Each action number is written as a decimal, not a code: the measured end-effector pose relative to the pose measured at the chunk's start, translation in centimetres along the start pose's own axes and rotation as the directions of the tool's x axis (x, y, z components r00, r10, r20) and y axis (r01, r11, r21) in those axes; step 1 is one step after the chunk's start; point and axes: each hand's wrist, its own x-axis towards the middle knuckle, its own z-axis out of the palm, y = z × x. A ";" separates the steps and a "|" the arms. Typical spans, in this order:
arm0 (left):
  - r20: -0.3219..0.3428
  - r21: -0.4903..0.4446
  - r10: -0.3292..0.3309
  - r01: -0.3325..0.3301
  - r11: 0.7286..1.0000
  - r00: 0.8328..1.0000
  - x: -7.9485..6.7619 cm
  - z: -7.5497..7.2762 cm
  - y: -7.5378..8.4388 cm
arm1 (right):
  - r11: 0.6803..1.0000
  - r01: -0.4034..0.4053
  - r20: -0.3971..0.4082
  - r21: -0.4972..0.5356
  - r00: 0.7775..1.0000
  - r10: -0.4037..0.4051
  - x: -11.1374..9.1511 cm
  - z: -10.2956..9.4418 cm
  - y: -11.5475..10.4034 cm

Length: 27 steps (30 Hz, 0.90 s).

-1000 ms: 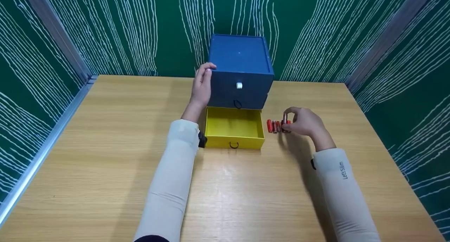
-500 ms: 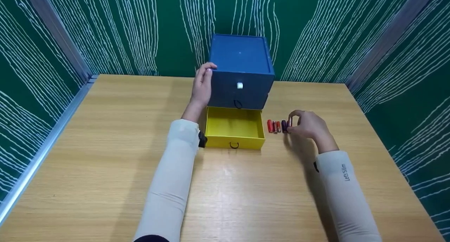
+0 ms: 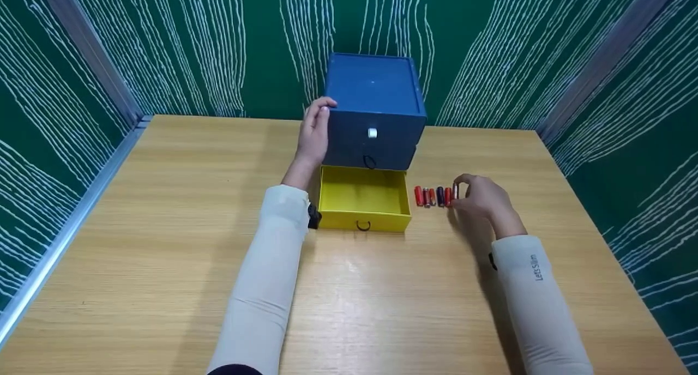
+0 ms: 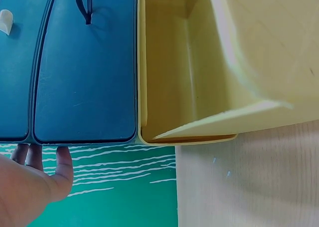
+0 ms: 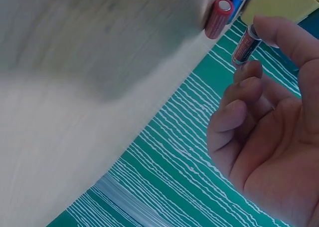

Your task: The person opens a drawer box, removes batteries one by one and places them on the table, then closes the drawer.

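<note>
My right hand (image 3: 482, 200) pinches a small battery (image 5: 246, 45) endwise between thumb and a fingertip, at the right end of a row on the table. Several batteries lie side by side in that row, among them a red battery (image 3: 419, 195) and a dark blue battery (image 3: 440, 197). My left hand (image 3: 312, 138) rests along the left side of a blue drawer unit (image 3: 376, 83), fingertips at its top edge. Below the blue fronts, a yellow drawer (image 3: 364, 223) is pulled out, its bare floor showing. In the left wrist view, fingers (image 4: 64, 162) touch the unit's side.
The wooden table (image 3: 163, 228) carries the unit near its back edge. A white knob (image 3: 372, 133) and a black loop (image 3: 369, 162) stick out from the blue fronts. Green walls with white wavy lines (image 3: 207, 48) enclose the table behind and at both sides.
My right hand has moved a little to the right with the pinched battery, from over the row to its right end, uncovering the dark and red batteries. The left hand stays put.
</note>
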 end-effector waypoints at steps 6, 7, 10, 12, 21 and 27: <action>0.003 0.000 0.013 -0.013 1.000 1.000 -0.5 0.0 0.9 | 0.999 -0.029 0.027 0.016 0.999 0.029 0.3 0.1 0.1; 0.002 -0.001 0.011 -0.011 1.000 1.000 -0.5 0.0 0.9 | 0.999 -0.031 0.030 0.016 0.999 0.030 0.3 0.0 0.1; 0.003 -0.007 0.006 -0.006 1.000 1.000 -0.2 -0.1 0.3 | 0.999 -0.031 0.029 0.015 0.999 0.031 0.5 0.1 0.1; 0.004 -0.007 0.010 -0.010 1.000 1.000 0.1 -0.1 -0.4 | 0.999 -0.035 0.025 0.009 0.999 0.035 0.6 0.2 0.1; -0.006 0.005 0.018 -0.018 1.000 1.000 0.4 -0.2 -0.9 | 0.999 -0.025 0.007 -0.034 1.000 0.025 0.9 0.4 0.2; -0.005 -0.001 0.044 -0.044 0.999 0.999 -0.5 -0.1 0.9 | 0.998 -0.029 0.010 -0.058 1.000 0.030 1.2 0.5 0.2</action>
